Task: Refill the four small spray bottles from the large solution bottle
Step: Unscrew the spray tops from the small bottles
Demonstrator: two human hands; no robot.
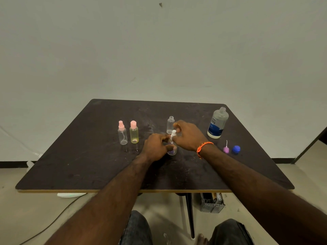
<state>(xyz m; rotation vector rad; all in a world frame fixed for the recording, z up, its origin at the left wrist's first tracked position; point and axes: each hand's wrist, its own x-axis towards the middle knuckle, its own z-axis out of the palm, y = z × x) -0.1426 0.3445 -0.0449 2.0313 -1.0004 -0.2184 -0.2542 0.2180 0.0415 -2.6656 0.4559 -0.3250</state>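
1. Four small spray bottles are being counted on the table (pixel 88 170): a clear one with a pink sprayer (pixel 122 133), a yellowish one with a pink cap (pixel 134 132), an uncapped clear one (pixel 170 124), and one with a white sprayer (pixel 172 145).
2. One large solution bottle (pixel 217 123) is being shown, uncapped.
3. Two loose tops are being seen: one purple sprayer head (pixel 226 149) and one blue cap (pixel 236 149).
4. Two hands are being counted: one left hand (pixel 156 146), one right hand (pixel 189 135).
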